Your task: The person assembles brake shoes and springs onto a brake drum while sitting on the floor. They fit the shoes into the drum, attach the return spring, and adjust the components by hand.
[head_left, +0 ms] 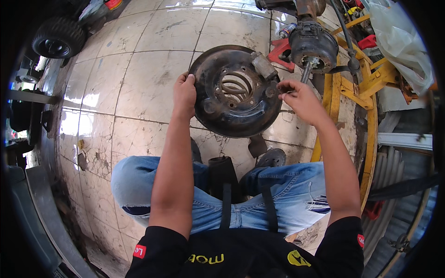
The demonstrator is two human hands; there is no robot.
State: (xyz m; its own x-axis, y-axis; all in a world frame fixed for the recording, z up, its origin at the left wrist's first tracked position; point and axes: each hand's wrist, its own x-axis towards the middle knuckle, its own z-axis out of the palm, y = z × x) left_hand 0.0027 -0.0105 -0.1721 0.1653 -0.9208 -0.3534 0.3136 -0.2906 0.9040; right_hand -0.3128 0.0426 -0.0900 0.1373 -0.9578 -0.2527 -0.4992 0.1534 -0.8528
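Observation:
A round black brake backing plate (213, 60) is held up in front of me, its face toward me, with a large centre hole and several smaller holes around it. A grey wheel cylinder (263, 66) sits on its upper right part. My left hand (186, 95) grips the plate's left rim, thumb on the face and fingers behind. At the right rim, just below the cylinder, my right hand (300, 101) has its thumb and fingers drawn together in a pinch. What lies between those fingertips is too small to make out.
To the upper right, an axle hub (313, 48) with a protruding shaft stands beside a red jack stand (280, 54). A yellow metal frame (368, 139) runs down the right, with clear plastic sheeting (398, 44) above it. A black tyre (58, 38) is at the upper left, over tiled floor (143, 88).

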